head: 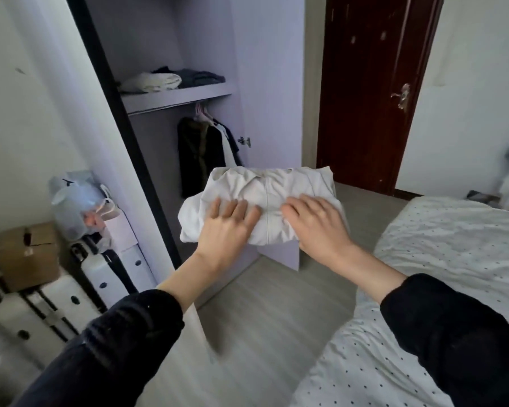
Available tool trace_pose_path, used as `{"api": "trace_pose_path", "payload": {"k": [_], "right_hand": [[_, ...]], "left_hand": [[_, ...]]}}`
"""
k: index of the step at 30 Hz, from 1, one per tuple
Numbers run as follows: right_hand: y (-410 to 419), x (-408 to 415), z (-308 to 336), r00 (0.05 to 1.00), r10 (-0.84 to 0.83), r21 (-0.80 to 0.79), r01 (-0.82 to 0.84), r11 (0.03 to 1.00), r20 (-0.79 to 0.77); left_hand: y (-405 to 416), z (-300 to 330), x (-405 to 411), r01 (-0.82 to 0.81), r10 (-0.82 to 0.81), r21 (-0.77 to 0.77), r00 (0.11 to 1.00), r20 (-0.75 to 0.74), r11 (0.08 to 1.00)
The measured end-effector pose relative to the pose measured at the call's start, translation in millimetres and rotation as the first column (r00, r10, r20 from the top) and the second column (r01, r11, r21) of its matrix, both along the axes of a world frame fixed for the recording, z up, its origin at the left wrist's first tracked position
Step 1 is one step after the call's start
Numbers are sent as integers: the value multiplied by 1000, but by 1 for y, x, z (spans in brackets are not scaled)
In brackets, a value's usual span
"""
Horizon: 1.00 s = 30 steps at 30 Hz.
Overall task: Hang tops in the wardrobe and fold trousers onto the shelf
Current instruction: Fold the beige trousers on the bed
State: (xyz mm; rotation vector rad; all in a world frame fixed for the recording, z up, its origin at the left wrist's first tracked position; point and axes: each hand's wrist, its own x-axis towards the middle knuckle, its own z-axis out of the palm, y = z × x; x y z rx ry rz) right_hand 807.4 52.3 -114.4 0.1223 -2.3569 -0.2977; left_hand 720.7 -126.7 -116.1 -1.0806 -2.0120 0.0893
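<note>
Cream folded trousers (pixel 265 201) held in mid-air before open wardrobe (pixel 165 54), below shelf (pixel 177 96) level. Your left hand (pixel 227 227) lies on top, fingers spread flat; thumb hidden under cloth, so hold from below cannot be told. Your right hand (pixel 315 221) grips right end, fingers curled into fabric. Underside of bundle not visible. Shelf carries pale folded item (pixel 153 82) and darker pile (pixel 197 77). Dark hanging tops (pixel 203 151) partly covered by trousers. Bed (pixel 453 245) cut off at right.
</note>
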Motion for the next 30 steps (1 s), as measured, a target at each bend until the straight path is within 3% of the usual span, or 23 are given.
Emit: {"api": "trace_pose_path", "payload": {"k": [3,10,19,24,30], "right_hand": [[-9,-63,-3,1000,-17,20,17,1000,17],[9,-225,16,994,-9,55,16,998,-110],[62,-397,70,976,-137,87,153,984,-169],[90,-486,72,967,-183,143,209,967,-177],[125,-600,86,977,-86,134,113,985,-195]], "left_hand": [[-10,-4,-61,-10,10,-6,999,-45,1000],[11,18,-225,-102,95,-34,982,-163,994],[80,74,-414,-24,46,70,947,-317,997],[107,76,-501,-3,30,87,950,-312,996],[135,90,-599,-103,121,81,955,-270,991]]}}
